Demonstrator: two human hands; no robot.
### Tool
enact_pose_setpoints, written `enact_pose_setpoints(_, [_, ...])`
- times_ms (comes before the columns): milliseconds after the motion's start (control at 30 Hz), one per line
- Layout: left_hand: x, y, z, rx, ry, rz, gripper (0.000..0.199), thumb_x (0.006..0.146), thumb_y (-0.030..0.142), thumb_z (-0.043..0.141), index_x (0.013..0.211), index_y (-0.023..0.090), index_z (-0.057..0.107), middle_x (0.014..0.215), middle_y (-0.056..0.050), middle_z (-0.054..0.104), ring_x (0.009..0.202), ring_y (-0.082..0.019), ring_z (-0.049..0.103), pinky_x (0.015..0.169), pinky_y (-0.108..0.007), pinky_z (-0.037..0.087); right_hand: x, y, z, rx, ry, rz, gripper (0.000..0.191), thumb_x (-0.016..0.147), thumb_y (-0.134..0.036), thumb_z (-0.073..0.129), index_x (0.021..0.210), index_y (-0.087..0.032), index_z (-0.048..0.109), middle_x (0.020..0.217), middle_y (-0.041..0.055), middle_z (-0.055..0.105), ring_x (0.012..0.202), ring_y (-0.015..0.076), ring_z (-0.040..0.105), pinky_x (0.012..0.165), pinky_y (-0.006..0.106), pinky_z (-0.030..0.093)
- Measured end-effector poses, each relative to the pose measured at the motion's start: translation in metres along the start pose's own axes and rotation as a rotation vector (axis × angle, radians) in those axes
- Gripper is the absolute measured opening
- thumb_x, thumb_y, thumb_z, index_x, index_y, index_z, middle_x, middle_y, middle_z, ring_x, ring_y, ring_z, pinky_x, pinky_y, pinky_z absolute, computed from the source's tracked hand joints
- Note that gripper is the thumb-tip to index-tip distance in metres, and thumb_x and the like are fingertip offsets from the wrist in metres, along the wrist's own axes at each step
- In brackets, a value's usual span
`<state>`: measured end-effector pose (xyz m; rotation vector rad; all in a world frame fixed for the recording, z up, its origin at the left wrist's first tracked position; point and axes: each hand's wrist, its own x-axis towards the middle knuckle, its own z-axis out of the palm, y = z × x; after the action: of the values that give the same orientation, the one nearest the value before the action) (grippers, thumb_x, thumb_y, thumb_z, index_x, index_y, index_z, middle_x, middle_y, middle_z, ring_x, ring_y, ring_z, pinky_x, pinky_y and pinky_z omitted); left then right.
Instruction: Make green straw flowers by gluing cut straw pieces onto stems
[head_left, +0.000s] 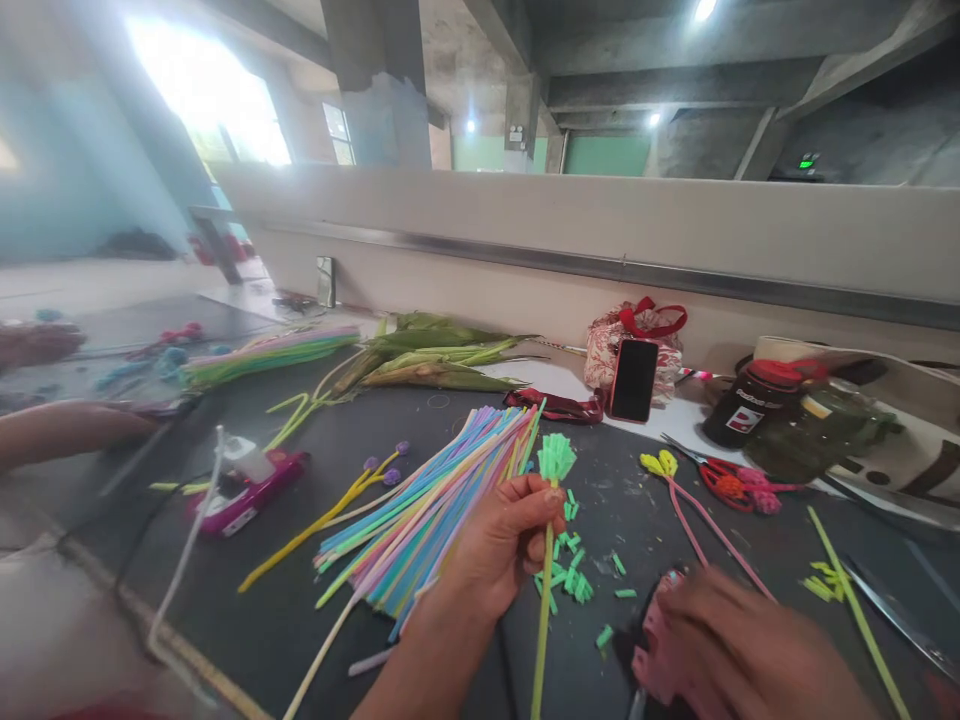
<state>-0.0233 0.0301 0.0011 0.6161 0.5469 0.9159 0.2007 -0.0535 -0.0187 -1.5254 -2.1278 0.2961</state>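
Observation:
My left hand point(499, 550) pinches a pipe-cleaner flower just under its head. The light-green tufted head point(556, 458) points up, and its yellow-green stem point(544, 610) runs down past my fingers. Short green pipe-cleaner pieces point(577, 580) lie scattered on the dark table beside it. At the lower right my right hand point(735, 640) is smeared by motion over a pink tool point(660, 645) whose kind I cannot make out. Its fingers seem to touch the tool, but their grip is unclear. A bundle of pastel pipe cleaners point(431, 520) lies left of my left hand.
Corn husks point(435, 350), a phone point(634, 380) and a patterned bag point(604, 345) are at the back. Red-handled scissors point(727, 482) and bottles point(757, 405) stand right. Yellow stems with purple balls point(341, 505) and a magenta device point(251, 495) lie left. Another person's arm point(71, 432) reaches in.

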Motion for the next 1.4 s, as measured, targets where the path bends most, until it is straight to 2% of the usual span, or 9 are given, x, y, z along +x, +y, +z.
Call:
enact_pose_setpoints(33, [0.001,-0.001,0.0,0.008,0.004,0.0,0.021,0.061,0.025,0.068,0.063,0.015,0.05,0.049,0.005,0.056,0.029,0.001,0.034,0.029,-0.012,0.017,0.018,-0.011,0.0,-0.05,-0.153,-0.011,0.02,0.081,-0.028,0.044,0.08,-0.028,0.065,0.07,0.0007,0.063,0.064,0.0148,0.06,0.057,0.024,0.044])
enact_pose_setpoints(133, [0.003,-0.003,-0.002,0.017,0.023,0.004,0.02,0.061,0.024,0.068,0.063,0.015,0.05,0.049,0.005,0.056,0.029,0.001,0.035,0.029,-0.012,0.017,0.063,-0.023,0.012,-0.154,-0.289,-0.027,0.02,0.08,-0.019,0.044,0.079,-0.026,0.062,0.073,-0.001,0.061,0.065,0.0129,0.058,0.057,0.022,0.039])
enact_pose_setpoints(300, [0.004,-0.004,0.0,-0.001,0.045,-0.018,0.021,0.059,0.023,0.069,0.061,0.014,0.051,0.047,0.004,0.057,0.027,0.0,0.037,0.028,-0.012,0.019,0.091,-0.016,0.042,-0.181,-0.319,-0.011,0.012,0.07,-0.018,0.054,0.073,-0.023,0.063,0.075,0.0006,0.06,0.069,0.0161,0.058,0.058,0.023,0.035])
enact_pose_setpoints(433, [0.003,-0.005,0.001,-0.025,0.05,-0.027,0.02,0.058,0.022,0.069,0.061,0.014,0.051,0.044,0.003,0.057,0.027,-0.001,0.038,0.028,-0.012,0.021,0.094,-0.017,0.05,-0.111,-0.324,0.013,0.013,0.075,-0.02,0.049,0.069,-0.021,0.061,0.074,0.0005,0.06,0.069,0.0144,0.056,0.062,0.023,0.035])
enact_pose_setpoints(633, [0.001,-0.005,0.003,-0.036,0.053,-0.044,0.022,0.057,0.023,0.07,0.062,0.015,0.05,0.046,0.003,0.058,0.027,-0.001,0.038,0.027,-0.012,0.018,0.095,-0.02,0.025,0.11,-0.287,0.111,0.018,0.083,-0.025,0.038,0.073,-0.018,0.053,0.061,-0.0024,0.055,0.056,0.0109,0.052,0.054,0.021,0.038])
enact_pose_setpoints(867, [0.001,-0.007,0.007,-0.026,0.033,-0.075,0.025,0.055,0.025,0.071,0.06,0.015,0.049,0.043,0.004,0.056,0.025,0.0,0.033,0.026,-0.012,0.016,0.084,-0.047,-0.02,0.87,-0.029,0.356,0.015,0.073,-0.033,0.058,0.075,-0.019,0.054,0.05,-0.0063,0.051,0.046,0.0085,0.046,0.045,0.019,0.034])
enact_pose_setpoints(1000, [0.003,-0.011,0.007,-0.026,0.038,-0.089,0.025,0.055,0.024,0.071,0.062,0.015,0.049,0.042,0.004,0.056,0.025,0.0,0.034,0.027,-0.012,0.017,0.084,-0.062,-0.025,0.752,0.132,0.251,0.013,0.07,-0.033,0.062,0.073,-0.021,0.06,0.06,-0.0041,0.055,0.053,0.0099,0.047,0.049,0.02,0.036])
enact_pose_setpoints(1167, [0.004,-0.014,0.005,-0.029,0.034,-0.071,0.025,0.055,0.025,0.071,0.063,0.015,0.049,0.041,0.004,0.055,0.025,-0.001,0.035,0.027,-0.013,0.018,0.088,-0.067,-0.022,0.545,0.193,0.013,0.01,0.074,-0.029,0.058,0.067,-0.022,0.06,0.072,-0.0012,0.055,0.066,0.0131,0.05,0.057,0.022,0.038])
enact_pose_setpoints(1400, [0.002,-0.015,0.005,0.01,0.041,-0.059,0.023,0.055,0.025,0.07,0.061,0.015,0.05,0.043,0.003,0.056,0.025,-0.001,0.035,0.026,-0.013,0.019,0.09,-0.065,-0.015,0.496,0.256,0.005,0.012,0.073,-0.031,0.057,0.066,-0.022,0.061,0.075,0.0007,0.057,0.073,0.0164,0.052,0.058,0.024,0.039])
